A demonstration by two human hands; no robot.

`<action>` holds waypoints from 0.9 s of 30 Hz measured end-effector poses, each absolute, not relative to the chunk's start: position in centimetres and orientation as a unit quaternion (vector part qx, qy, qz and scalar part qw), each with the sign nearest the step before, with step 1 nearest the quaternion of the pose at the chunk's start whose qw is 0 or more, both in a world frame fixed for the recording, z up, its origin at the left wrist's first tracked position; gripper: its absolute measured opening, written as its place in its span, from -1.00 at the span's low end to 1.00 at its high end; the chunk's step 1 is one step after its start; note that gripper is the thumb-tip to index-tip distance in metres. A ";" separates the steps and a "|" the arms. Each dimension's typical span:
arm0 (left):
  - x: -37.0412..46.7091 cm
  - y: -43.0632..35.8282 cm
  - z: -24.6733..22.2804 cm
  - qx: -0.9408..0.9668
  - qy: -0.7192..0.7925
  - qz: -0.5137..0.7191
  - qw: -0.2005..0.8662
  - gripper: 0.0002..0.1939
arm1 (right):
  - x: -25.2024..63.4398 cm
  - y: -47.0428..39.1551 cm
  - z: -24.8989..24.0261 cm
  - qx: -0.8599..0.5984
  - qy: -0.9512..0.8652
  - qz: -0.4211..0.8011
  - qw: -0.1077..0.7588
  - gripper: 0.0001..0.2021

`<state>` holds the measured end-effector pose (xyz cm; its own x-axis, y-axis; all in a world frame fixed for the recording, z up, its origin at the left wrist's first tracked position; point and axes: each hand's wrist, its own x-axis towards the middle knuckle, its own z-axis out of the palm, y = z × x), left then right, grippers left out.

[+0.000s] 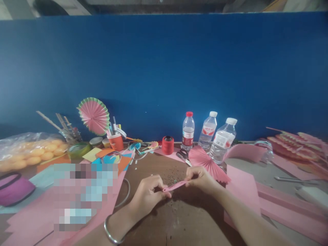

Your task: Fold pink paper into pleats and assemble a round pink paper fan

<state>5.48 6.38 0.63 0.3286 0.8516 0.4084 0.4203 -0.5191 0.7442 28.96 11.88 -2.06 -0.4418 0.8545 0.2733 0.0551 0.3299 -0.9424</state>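
A narrow folded strip of pink paper [175, 186] is stretched between my two hands, above the brown tabletop. My left hand [150, 193], with a silver bangle at its wrist, pinches one end between thumb and fingers. At the other end, my right hand [201, 179] grips the strip between thumb and forefinger. Just behind the right hand lies a pleated pink paper fan [205, 162], partly spread. Small dark specks [174, 176] are scattered on the table under and behind the strip.
Three plastic bottles [188, 133] and a red thread spool [167, 145] stand by the blue partition [153, 75]. Black-handled scissors [182, 155] lie near them. Left are a pen cup [115, 141], a round pleated fan [93, 116] and a bag of orange balls [38, 150]. Pink sheets [242, 191] lie right.
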 end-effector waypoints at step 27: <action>7.7 6.5 0.1 0.342 0.368 0.581 0.641 -0.85 | 24.3 7.1 -1.2 -0.386 -0.736 0.107 0.546 -0.77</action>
